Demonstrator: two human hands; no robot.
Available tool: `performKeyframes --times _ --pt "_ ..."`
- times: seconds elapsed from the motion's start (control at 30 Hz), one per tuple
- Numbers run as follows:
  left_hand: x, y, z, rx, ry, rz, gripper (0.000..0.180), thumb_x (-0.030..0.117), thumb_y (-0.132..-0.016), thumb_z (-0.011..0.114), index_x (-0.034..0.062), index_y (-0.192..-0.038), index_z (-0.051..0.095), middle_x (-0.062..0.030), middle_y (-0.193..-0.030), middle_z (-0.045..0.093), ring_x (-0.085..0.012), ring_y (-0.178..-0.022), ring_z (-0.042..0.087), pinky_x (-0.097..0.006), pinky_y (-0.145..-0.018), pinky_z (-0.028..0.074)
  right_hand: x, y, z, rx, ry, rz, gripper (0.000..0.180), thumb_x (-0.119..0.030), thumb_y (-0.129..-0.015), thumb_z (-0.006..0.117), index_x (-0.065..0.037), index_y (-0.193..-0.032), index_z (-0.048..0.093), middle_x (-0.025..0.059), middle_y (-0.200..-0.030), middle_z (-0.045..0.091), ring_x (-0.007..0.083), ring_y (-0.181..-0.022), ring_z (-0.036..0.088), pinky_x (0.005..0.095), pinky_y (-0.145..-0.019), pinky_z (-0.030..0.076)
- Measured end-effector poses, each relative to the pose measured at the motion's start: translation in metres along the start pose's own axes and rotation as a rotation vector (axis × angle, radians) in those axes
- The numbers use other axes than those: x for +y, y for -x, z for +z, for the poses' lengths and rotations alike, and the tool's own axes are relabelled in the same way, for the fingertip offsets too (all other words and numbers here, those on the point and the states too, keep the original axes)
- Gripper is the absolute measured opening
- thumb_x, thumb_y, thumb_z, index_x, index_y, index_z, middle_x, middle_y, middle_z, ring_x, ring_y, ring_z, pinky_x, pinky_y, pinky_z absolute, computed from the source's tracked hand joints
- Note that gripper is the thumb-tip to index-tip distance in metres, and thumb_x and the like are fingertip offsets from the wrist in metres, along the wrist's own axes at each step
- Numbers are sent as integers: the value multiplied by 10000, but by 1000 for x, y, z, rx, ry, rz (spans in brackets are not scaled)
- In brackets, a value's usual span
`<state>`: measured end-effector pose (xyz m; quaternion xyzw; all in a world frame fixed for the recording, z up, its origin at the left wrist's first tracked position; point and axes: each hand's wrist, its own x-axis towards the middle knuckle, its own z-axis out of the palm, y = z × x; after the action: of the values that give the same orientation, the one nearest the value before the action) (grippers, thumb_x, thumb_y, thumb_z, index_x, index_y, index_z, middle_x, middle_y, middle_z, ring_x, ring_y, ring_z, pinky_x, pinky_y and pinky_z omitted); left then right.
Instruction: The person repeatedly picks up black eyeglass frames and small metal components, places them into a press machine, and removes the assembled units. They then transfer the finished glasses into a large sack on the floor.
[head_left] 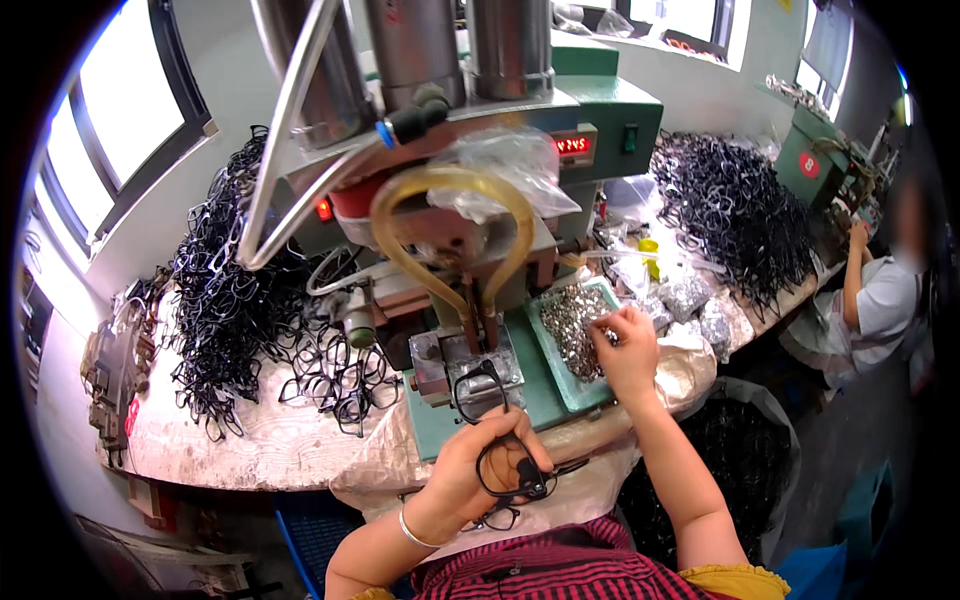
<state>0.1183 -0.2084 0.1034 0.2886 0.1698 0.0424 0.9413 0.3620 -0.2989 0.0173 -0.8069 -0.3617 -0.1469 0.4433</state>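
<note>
My left hand [475, 462], with a white bangle at the wrist, grips a black eyeglass frame [538, 487]. One rim of the frame reaches up against the metal fixture [507, 362] of a bench machine, under two brown prongs [490, 330]. Whether the frame touches the fixture is hard to tell. To the right, my right hand [630, 355] is over a pale green tray [574, 400] of small shiny metal parts [568, 325]. Its thumb and forefinger are pinched together; what lies between them is too small to make out.
Large heaps of black eyeglass frames lie at the left [235, 270] and the far right [745, 215]. Loose frames [340, 380] lie left of the machine. A yellowish hose loop [455, 180] hangs before it. Plastic bags [685, 292] lie beyond the tray. Another person [885, 300] sits at the right.
</note>
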Motion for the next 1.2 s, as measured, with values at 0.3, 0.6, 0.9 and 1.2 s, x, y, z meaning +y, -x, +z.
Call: performKeyframes --times 0.3,0.6,0.9,1.2 --pt "-11 12 -42 -50 -114 -23 290 313 -1042 397 48 -1007 513 -196 -907 671 -185 -791 656 -294 -644 560 -24 -13 65 -106 314 -292 132 -127 -734 697 -105 -864 690 182 -1073 602 379 -1047 570 473 -816 512" --pt "82 109 -142 1219 -1557 1096 52 47 -827 703 33 -862 668 -103 -935 668 -251 -898 610 -353 -831 469 -15 3 2 -105 211 -175 142 -108 -759 736 -53 -881 688 156 -1176 613 362 -1103 563 455 -927 458" --pt "121 64 -287 1505 -2080 1071 118 151 -735 722 47 -749 668 -150 -1248 616 -403 -1131 509 -485 -1028 360 -15 20 14 37 76 -70 80 -68 -783 700 -35 -853 680 122 -952 658 330 -959 604 413 -831 481" --pt "170 6 -300 1431 -1699 524 235 296 -837 627 153 -1024 629 -187 -875 692 -395 -862 660 -474 -738 511 -26 -2 30 -55 -439 175 109 -48 -822 678 7 -916 688 74 -814 687 140 -741 623 273 -729 488"
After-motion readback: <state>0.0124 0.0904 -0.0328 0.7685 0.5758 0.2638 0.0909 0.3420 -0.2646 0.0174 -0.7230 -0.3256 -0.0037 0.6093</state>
